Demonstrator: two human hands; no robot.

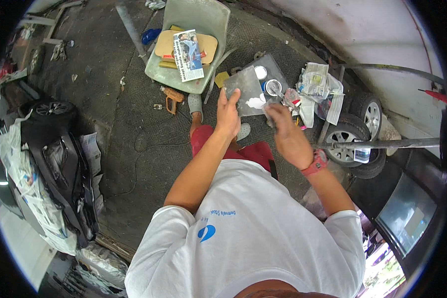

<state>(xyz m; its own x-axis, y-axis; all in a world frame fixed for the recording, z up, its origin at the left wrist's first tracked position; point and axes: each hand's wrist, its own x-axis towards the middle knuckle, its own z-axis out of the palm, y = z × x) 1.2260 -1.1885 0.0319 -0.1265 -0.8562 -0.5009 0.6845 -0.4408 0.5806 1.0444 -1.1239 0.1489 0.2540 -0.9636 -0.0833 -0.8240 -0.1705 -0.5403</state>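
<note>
My left hand [228, 115] grips a grey flat plate [242, 84] by its near left edge, thumb on top. A blob of white paste [256, 102] lies near the plate's right side. My right hand [285, 130], with a red watch on the wrist, is close to the plate's right edge beside the paste. Its fingers are curled and slightly blurred, and whatever they pinch is hard to make out. Beyond the plate, an open tin [273, 88] with a white rim stands next to a round white lid or tub [260, 73].
A pale green chair [193, 20] ahead bears boards and a newspaper. An orange power tool [172, 98] lies on the floor by my foot. Crumpled newspapers [315, 82] and wheels [343, 141] are at right. A black bumper [59, 164] with paper stands at left.
</note>
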